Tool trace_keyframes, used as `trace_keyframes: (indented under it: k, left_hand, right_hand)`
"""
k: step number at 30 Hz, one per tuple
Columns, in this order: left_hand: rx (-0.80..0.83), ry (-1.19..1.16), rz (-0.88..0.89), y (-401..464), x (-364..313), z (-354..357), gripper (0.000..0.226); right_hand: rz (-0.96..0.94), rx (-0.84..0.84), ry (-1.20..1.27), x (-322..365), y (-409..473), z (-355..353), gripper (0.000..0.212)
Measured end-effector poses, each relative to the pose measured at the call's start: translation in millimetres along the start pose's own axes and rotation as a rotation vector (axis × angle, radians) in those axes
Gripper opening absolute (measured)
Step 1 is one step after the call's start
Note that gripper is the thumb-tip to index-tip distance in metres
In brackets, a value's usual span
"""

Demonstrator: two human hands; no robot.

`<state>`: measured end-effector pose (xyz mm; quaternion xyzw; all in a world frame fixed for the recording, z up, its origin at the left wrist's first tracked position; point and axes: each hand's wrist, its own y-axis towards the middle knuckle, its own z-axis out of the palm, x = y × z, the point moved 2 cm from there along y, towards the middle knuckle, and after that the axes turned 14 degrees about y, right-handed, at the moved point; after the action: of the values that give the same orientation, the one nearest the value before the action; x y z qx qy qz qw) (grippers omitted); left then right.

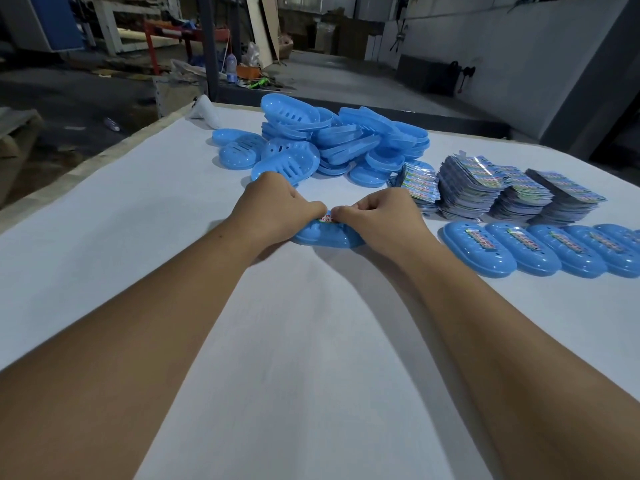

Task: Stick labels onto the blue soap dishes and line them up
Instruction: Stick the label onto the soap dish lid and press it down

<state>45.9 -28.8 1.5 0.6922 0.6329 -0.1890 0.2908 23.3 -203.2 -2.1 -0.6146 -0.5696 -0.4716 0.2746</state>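
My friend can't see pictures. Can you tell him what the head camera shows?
Both hands, left hand and right hand, press a label onto a blue soap dish on a white table. Labelled dishes line up rightward.

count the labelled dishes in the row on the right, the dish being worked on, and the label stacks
Labelled soap dishes in the row, as far as the frame shows: 5
Dish under the left hand and right hand: 1
Label stacks: about 4
Total: about 10
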Motion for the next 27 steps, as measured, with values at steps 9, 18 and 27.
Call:
trace_keyframes:
  k: [9,18,27]
  left_hand:
    - [-0.036,0.085,0.002,-0.4,-0.7,-1.1,0.033]
    - [-0.041,0.154,0.027,-1.0,-1.5,-1.9,0.034]
    - [-0.096,0.306,0.073,0.4,-4.0,0.1,0.029]
  right_hand:
    - [-0.001,0.006,0.002,1.3,-1.2,0.7,0.024]
    - [-0.005,0.003,-0.063,3.4,-1.8,0.6,0.02]
    - [0.007,-0.024,-0.175,7.3,-3.3,-0.8,0.034]
